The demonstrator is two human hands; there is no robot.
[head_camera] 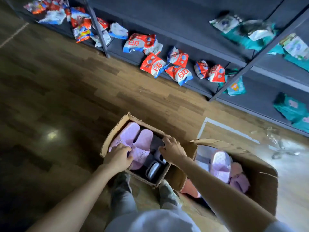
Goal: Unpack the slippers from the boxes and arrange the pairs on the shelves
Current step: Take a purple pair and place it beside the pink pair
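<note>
Inside the small box (107, 141) on the floor, the left hand (117, 158) curls its fingers round the straps of the pink slippers (138, 141), gripping them. The right hand (173, 152) clasps that box's right rim. Just beside it, a larger box (260, 181) holds another pink pair (220, 163), near the shelves (184, 22).

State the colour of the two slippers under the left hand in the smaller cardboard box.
The quilted slippers are pale lilac-pink; head view shows them best.

Glossy brown wood-plank floor (66, 81) with a light glare (51, 135), beside dark grey shelves (260, 96).
</note>
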